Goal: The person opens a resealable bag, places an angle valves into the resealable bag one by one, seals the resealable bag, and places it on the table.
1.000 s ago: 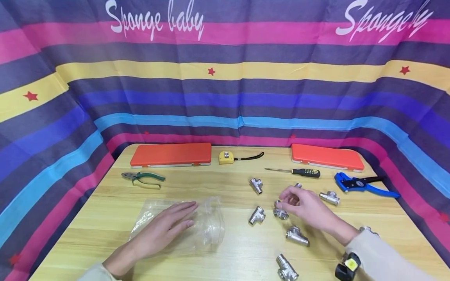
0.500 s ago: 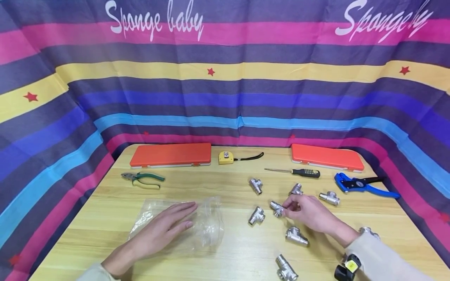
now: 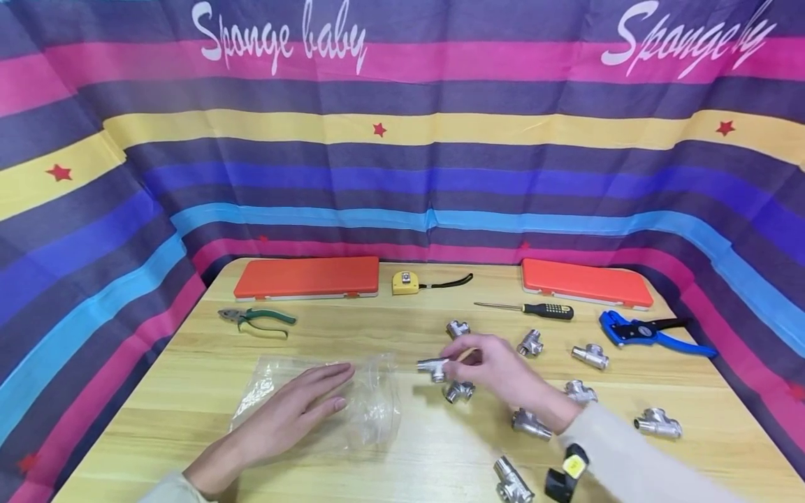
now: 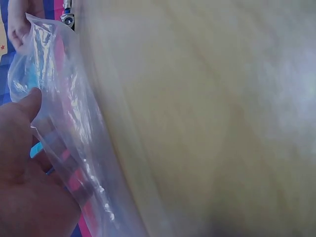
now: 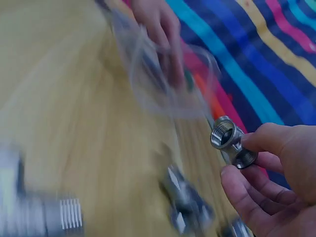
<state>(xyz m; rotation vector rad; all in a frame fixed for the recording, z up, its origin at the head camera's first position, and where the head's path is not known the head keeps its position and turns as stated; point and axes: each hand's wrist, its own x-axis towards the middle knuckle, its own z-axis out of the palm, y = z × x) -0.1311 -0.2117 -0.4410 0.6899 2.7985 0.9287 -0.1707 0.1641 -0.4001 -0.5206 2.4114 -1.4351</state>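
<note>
A metal tee pipe fitting is pinched between the thumb and fingers of my right hand, raised over the table to the right of a clear plastic bag. The right wrist view shows the threaded openings of this fitting. My left hand lies at the bag with its fingers stretched out; through the film in the left wrist view, some fingers show. Below the held piece sits another tee fitting, and behind my right hand one more tee fitting is partly covered.
Several more tee fittings lie at the right, among them a fitting beside my sleeve. Along the back are two red cases, a tape measure and a screwdriver. Pliers lie left, blue wire strippers right.
My right hand has picked up a tee fitting from the group at the right and carried it left toward the bag. My left hand and the bag have stayed in place.
</note>
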